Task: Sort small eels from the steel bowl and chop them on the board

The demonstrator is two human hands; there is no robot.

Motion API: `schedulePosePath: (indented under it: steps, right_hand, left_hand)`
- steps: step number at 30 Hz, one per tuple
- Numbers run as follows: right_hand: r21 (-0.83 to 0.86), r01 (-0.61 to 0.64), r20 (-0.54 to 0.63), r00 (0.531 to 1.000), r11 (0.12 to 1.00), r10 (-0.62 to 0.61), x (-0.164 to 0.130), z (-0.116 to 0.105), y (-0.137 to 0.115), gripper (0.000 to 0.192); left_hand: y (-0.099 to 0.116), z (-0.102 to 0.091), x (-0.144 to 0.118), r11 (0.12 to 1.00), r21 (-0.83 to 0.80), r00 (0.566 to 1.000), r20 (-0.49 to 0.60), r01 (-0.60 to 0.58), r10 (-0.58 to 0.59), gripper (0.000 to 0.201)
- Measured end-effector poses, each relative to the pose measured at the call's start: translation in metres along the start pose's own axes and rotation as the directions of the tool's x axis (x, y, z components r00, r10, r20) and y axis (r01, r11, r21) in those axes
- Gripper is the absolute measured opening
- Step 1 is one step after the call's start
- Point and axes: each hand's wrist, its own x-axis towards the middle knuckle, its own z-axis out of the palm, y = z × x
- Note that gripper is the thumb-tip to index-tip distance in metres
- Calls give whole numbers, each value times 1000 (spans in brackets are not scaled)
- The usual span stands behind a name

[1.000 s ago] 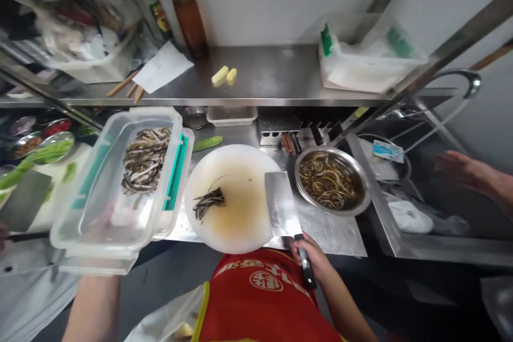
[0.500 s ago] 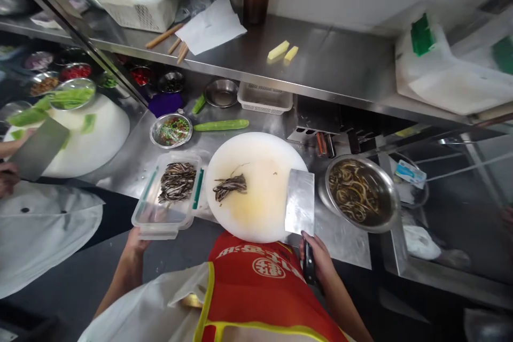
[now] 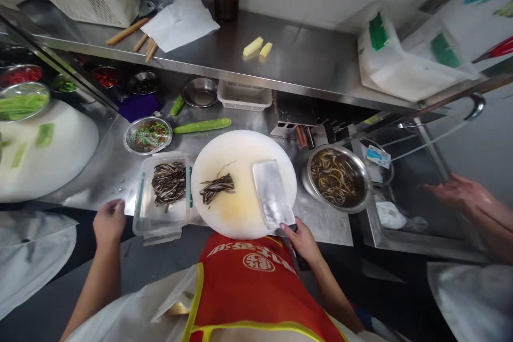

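My right hand point(image 3: 302, 243) is wrapped round the black handle of a cleaver point(image 3: 272, 192), whose broad blade lies over the right part of a round white cutting board point(image 3: 252, 144). On the board's left side lies a small bundle of dark, eel-like strips point(image 3: 218, 187). Left of the board, a clear plastic container point(image 3: 144, 214) holds a bigger pile of similar dark strips point(image 3: 169, 184). My left hand point(image 3: 108, 222) is just left of that container, apart from it, thumb away from loosely bent fingers and nothing visible in it.
Right of the board stands a metal bowl point(image 3: 364, 192) of long dark strands in liquid. Behind are a green cucumber-like vegetable point(image 3: 203, 126), a covered bowl point(image 3: 148, 135) and a knife rack point(image 3: 292, 128). A steel shelf point(image 3: 304, 64) overhangs the counter. Another person's hand point(image 3: 460, 192) reaches in at right.
My left hand has come away from the container's near left corner, moving left. The cleaver has shifted left over the board and tilted. Another person's arm has appeared at right; the view has turned right.
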Motion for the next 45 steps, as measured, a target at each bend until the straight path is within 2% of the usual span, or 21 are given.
schedulePosePath:
  steps: [1, 3, 4, 6, 7, 8, 9, 10, 12, 15, 20, 24, 27, 33, 39, 42, 45]
  right_hand:
    - [-21, 19, 23, 1000, 1000, -18, 4, 3, -6, 35]
    - [-47, 40, 45, 998, 998, -38, 15, 11, -18, 30]
    - [-58, 41, 44, 998, 997, -38, 23, 14, -24, 28]
    - [-87, 47, 30, 999, 995, -45, 39, 18, -37, 24]
    - [-105, 63, 25, 998, 993, -60, 46, 19, -44, 23]
    - [-122, 84, 25, 996, 989, -81, 53, 19, -50, 22]
    - [-136, 109, 37, 994, 985, -105, 60, 19, -56, 22]
    - [-142, 135, 62, 990, 981, -127, 64, 18, -61, 21]
    - [-132, 180, 142, 977, 975, -161, 70, 16, -68, 21]
    - [-111, 200, 251, 954, 974, -167, 68, 20, -73, 24]
    - [-101, 206, 329, 930, 973, -163, 54, 48, -74, 28]
    - [-71, 192, 401, 904, 979, -148, 46, 78, -78, 28]
    - [-54, 188, 446, 883, 981, -145, 43, 97, -90, 23]
    - [-95, 241, 454, 874, 966, -173, 28, 111, -131, 17]
    - [-98, 251, 433, 882, 963, -185, 15, 117, -160, 16]
    - [-50, 235, 498, 848, 971, -180, 15, 126, -164, 16]
    - [39, 175, 598, 785, 984, -163, 15, 135, -164, 17]
  left_hand:
    - [24, 12, -3, 997, 50, 998, 12, -54, 54, 29]
    - [77, 47, -19, 967, -37, 957, 142, -251, 254, 40]
    - [102, 68, -30, 925, -79, 893, 241, -372, 380, 43]
    - [141, 108, -56, 807, -130, 698, 435, -575, 568, 53]
    - [154, 125, -68, 751, -126, 608, 509, -648, 610, 62]
    - [162, 139, -78, 704, -103, 544, 560, -703, 625, 70]
    - [166, 150, -87, 671, -78, 511, 584, -737, 630, 74]
    - [166, 158, -93, 649, -54, 501, 588, -758, 635, 74]
    - [159, 168, -100, 641, -28, 525, 547, -767, 653, 68]
    - [147, 176, -106, 671, -49, 587, 440, -740, 680, 59]
    - [144, 184, -119, 771, -108, 724, 283, -628, 629, 54]
    - [143, 180, -123, 837, -145, 819, 176, -527, 546, 48]
    - [139, 166, -117, 868, -158, 863, 121, -471, 490, 49]
    - [139, 133, -98, 879, -153, 882, 75, -451, 465, 65]
    - [149, 118, -85, 857, -106, 859, 44, -504, 510, 55]
    - [138, 105, -75, 860, -12, 859, 28, -511, 511, 53]
    - [115, 87, -60, 842, 132, 851, 128, -523, 509, 52]
